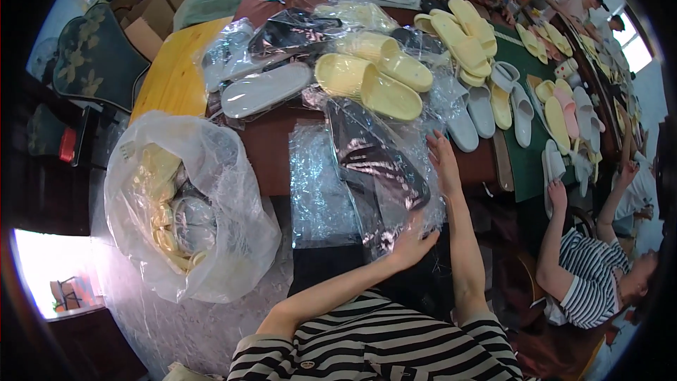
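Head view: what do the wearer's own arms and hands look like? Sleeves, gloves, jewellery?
Both forearms are bare and come up from the lower edge. The left hand and the right hand wear no gloves; no rings, watch or bracelet show. The sleeves are short, part of a black-and-white striped top with horizontal stripes, ending above the elbows.

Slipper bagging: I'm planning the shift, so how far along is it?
Done: several bagged pairs lie at the table's far side. In hand: the left hand and right hand press on a clear bag with dark slippers. Left: loose yellow slippers and grey slippers lie unbagged, and a stack of empty clear bags waits nearby.
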`<move>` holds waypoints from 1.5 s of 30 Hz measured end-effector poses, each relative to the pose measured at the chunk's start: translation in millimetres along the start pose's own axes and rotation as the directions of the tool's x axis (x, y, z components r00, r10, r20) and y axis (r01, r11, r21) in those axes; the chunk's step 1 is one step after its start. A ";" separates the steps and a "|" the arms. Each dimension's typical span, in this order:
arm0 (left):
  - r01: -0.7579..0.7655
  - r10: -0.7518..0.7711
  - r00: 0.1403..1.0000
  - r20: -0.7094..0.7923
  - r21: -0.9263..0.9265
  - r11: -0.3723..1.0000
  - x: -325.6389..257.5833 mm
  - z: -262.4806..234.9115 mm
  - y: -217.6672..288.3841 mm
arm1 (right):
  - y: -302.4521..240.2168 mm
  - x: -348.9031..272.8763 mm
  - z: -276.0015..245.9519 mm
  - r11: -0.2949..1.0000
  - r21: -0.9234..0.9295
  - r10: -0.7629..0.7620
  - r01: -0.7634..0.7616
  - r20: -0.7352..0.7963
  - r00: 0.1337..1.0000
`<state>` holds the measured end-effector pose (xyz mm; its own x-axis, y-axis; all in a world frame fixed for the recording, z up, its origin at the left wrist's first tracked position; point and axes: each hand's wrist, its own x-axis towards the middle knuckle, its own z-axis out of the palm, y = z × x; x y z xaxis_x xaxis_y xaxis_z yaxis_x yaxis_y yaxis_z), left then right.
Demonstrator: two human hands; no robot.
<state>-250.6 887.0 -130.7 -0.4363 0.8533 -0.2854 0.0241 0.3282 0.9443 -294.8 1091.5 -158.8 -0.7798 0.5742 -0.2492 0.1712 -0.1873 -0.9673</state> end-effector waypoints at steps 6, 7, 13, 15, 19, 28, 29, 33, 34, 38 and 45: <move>-0.152 0.138 0.985 -0.103 -0.141 0.978 16.2 0.1 4.1 | 16.4 -23.4 0.0 0.943 0.332 -0.038 -0.009 0.132 0.991; -0.165 0.152 0.983 -0.099 -0.142 0.976 25.8 -2.4 9.1 | 19.2 -30.2 -2.0 0.888 0.459 -0.063 -0.016 0.155 0.986; -0.235 0.179 0.961 -0.210 -0.285 0.929 43.1 -8.0 28.6 | 14.7 -75.1 -40.5 0.991 0.132 -0.057 0.031 0.199 0.978; -0.334 0.288 0.928 -0.238 -0.183 0.925 36.0 -20.2 31.6 | 6.5 -72.8 -36.1 0.988 0.132 -0.105 0.082 0.183 0.977; -0.334 0.285 0.914 -0.290 -0.137 0.932 11.0 -57.8 64.5 | 13.3 -80.8 -5.4 0.680 -0.424 -0.257 0.599 0.626 0.736; -0.537 0.568 0.802 -0.187 0.192 0.822 -21.7 -81.4 134.8 | 86.5 -112.5 126.3 0.853 -0.513 -0.086 0.100 0.051 0.995; -0.528 0.540 0.831 -0.135 0.116 0.841 -21.7 -81.3 148.2 | 92.4 -114.6 128.9 0.858 -0.514 -0.058 0.027 -0.044 0.997; -0.412 0.435 0.898 0.062 -0.226 0.883 -23.4 -46.8 131.0 | 82.2 -117.8 141.2 0.943 0.107 0.322 -0.316 -0.039 0.946; -0.483 0.516 0.837 0.181 -0.198 0.853 -36.3 -42.0 116.8 | 48.4 -130.4 149.4 0.600 0.752 0.298 -0.274 0.108 0.948; -0.451 0.504 0.714 0.486 -0.231 0.862 -61.5 -69.4 94.2 | 56.9 -125.3 114.5 0.468 0.740 0.515 -0.483 0.215 0.829; -0.080 0.135 0.880 -0.455 0.139 0.987 -95.5 -169.5 2.2 | -5.3 -143.7 48.3 0.625 0.218 0.496 -0.750 0.631 0.596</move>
<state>-361.3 737.6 -73.6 -0.7898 0.6114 -0.0493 0.1835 0.3122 0.9321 -212.8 971.5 -115.5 -0.7603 -0.2535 -0.5980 0.5605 -0.7213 -0.4069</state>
